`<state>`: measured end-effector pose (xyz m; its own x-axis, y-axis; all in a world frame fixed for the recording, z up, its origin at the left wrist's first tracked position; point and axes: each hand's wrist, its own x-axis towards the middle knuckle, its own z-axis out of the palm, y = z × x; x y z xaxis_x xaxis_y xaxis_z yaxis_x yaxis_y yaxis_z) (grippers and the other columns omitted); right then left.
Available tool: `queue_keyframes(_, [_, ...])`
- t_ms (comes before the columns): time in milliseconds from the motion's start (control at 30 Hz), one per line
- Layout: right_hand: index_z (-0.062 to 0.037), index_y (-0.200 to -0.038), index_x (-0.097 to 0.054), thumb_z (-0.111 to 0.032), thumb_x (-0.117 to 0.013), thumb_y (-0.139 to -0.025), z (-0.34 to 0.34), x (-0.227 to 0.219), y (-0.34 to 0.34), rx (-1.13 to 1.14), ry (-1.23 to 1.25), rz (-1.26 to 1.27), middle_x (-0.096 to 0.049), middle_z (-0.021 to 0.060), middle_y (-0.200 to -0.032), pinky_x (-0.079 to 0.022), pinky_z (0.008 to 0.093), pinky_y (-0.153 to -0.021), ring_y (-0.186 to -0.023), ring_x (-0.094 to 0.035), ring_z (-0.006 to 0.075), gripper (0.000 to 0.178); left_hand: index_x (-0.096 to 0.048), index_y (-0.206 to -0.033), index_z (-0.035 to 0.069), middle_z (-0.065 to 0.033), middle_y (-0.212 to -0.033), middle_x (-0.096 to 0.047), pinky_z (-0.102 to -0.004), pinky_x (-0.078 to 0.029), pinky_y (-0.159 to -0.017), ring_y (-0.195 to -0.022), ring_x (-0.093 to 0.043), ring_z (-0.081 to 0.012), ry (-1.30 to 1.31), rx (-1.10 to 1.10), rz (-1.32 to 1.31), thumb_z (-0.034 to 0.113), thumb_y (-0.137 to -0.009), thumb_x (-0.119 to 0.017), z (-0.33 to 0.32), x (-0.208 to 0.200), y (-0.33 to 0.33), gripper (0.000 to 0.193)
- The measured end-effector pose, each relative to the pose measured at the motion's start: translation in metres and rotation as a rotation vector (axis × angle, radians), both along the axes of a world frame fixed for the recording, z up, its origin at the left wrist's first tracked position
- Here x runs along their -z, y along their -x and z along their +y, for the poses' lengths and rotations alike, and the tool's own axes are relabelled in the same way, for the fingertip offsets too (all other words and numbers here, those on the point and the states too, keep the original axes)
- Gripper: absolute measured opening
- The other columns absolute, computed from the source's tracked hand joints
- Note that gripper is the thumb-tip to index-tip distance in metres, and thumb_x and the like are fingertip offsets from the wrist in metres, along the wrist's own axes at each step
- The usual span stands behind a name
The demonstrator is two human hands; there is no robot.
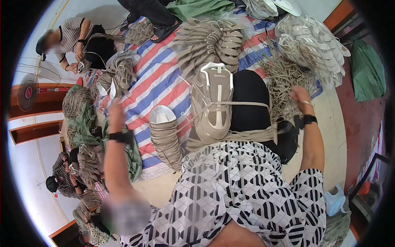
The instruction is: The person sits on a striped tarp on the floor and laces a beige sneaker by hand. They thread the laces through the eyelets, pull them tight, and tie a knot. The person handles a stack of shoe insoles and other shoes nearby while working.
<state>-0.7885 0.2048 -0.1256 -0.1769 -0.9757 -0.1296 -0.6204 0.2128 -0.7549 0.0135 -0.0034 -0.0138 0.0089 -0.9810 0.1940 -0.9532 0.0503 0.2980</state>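
The left arm [116, 168] and right arm [313, 144] are extended forward, spread wide; the left hand [117, 112] is blurred, its finger pose obscured; the right hand [300, 95] is seemingly curled, its grip unclear.

Head-worn fisheye view, facing down, close above the beige shoe [210, 94]

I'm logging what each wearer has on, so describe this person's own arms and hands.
The left hand and right hand are ungloved. The left wrist wears a dark band; the right, a dark strap and a slim pale bracelet. The right sleeve is short, white with black geometric shapes.
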Motion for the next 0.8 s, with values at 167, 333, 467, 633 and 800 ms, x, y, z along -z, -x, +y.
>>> queue_keyframes(167, [-0.0086, -0.121, -0.050, -0.019, -0.049, -0.091, -0.081, -0.195, -0.209, 0.005, 0.120, -0.467, -0.066, 0.0094, -0.076, -0.045, 0.0289, -0.051, -0.060, -0.062, 0.0164, 0.032, -0.056, -0.097, 0.003, -0.0167, -0.086, -0.059, -0.0423, -0.046, -0.072, -0.080, -0.058, -0.0357, -0.047, 0.485, 0.428, 0.017, -0.093, -0.047, 0.064, -0.044, 0.278, 0.017])
queue_keyframes(333, [-0.0016, -0.118, -0.048, 0.001, -0.051, -0.086, -0.073, -0.183, -0.256, -0.291, 0.590, 0.267, -0.062, 0.0142, -0.095, -0.049, 0.0355, -0.080, -0.085, -0.061, 0.0332, 0.032, -0.054, -0.092, 0.005, -0.0198, -0.079, -0.060, -0.0468, -0.044, -0.062, -0.072, -0.058, -0.0402, -0.170, 0.359, 0.494, 0.026, -0.096, -0.046, 0.122, -0.052, 0.337, 0.024])
queue_keyframes(467, [-0.0002, -0.114, -0.053, 0.002, -0.050, -0.087, -0.061, -0.162, -0.245, -0.273, 0.629, 0.056, -0.064, 0.0128, -0.096, -0.051, 0.0333, -0.075, -0.082, -0.064, 0.0283, 0.027, -0.056, -0.089, 0.006, -0.0191, -0.074, -0.059, -0.0451, -0.045, -0.061, -0.071, -0.058, -0.0395, -0.338, 0.445, 0.376, 0.027, -0.095, -0.047, 0.143, -0.056, 0.309, 0.023])
queue_keyframes(633, [-0.0004, -0.110, -0.058, -0.002, -0.051, -0.090, -0.058, -0.177, -0.237, -0.034, 0.292, -0.395, -0.069, 0.0090, -0.090, -0.051, 0.0249, -0.060, -0.062, -0.064, 0.0140, 0.021, -0.061, -0.091, 0.003, -0.0131, -0.073, -0.061, -0.0359, -0.047, -0.061, -0.065, -0.060, -0.0253, -0.223, 0.363, 0.692, 0.022, -0.094, -0.051, 0.142, -0.067, 0.307, 0.022])
queue_keyframes(800, [0.0003, -0.111, -0.059, -0.005, -0.056, -0.089, -0.064, -0.190, -0.229, 0.110, 0.293, -0.528, -0.067, 0.0094, -0.093, -0.047, 0.0222, -0.051, -0.052, -0.057, 0.0093, 0.023, -0.062, -0.087, 0.000, -0.0080, -0.072, -0.058, -0.0281, -0.044, -0.062, -0.066, -0.055, -0.0156, -0.465, 0.357, 0.866, 0.020, -0.094, -0.053, 0.133, -0.053, 0.304, 0.023])
